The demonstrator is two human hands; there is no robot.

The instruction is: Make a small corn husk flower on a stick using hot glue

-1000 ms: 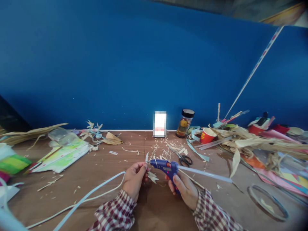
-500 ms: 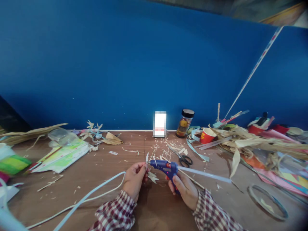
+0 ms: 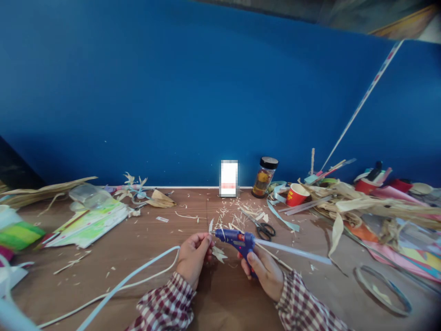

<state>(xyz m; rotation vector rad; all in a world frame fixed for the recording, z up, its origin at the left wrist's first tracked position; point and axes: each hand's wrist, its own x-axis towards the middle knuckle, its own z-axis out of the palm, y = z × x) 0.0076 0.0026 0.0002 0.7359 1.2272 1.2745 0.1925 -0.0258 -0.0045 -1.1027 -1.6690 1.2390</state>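
Note:
My right hand (image 3: 263, 271) is wrapped round the handle of a blue hot glue gun (image 3: 234, 238). A long translucent glue stick (image 3: 296, 251) sticks out of its back end. The gun's nozzle points left, at the fingertips of my left hand (image 3: 195, 257). Those fingers pinch a small pale piece of dried husk (image 3: 211, 225), its narrow tip showing above them. Just beside and below the left fingers, pale pointed husk petals (image 3: 218, 254) show; I cannot tell whether they join the pinched piece. Past the gun lie black-handled scissors (image 3: 265, 231).
A lidded jar (image 3: 264, 177) and a red paper cup (image 3: 296, 195) stand at the back right. Dried husks (image 3: 372, 204) and coloured paper heap on the right. Pale cords (image 3: 134, 271) cross the front left, near a painted sheet (image 3: 93, 223). Straw scraps litter the middle.

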